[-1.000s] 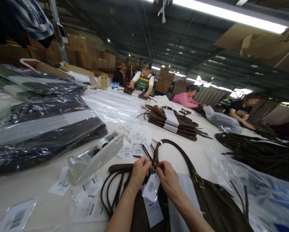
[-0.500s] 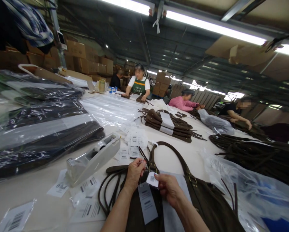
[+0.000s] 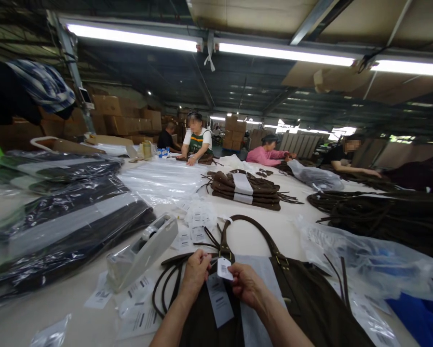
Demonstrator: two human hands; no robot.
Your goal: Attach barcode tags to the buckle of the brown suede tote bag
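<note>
A small barcode tag (image 3: 224, 268) is pinched by the right hand (image 3: 246, 285) over a brown handbag (image 3: 306, 303); its strap (image 3: 250, 226) base is gripped by the left hand (image 3: 196, 270).

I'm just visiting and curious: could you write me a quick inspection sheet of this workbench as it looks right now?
Surface: pale table, largely covered.
Job's things: dark brown bag with looped handle; small white tag and long label at the handle base.
Clutter: tape dispenser, loose barcode labels, bagged dark goods, stack of brown bags, clear plastic bags.
Grippers: left hand pinches at the handle base; right hand holds the small tag.
Cables: nothing seen; only brown straps.
Surroundings: other people across the table, cardboard boxes, strip lights.
</note>
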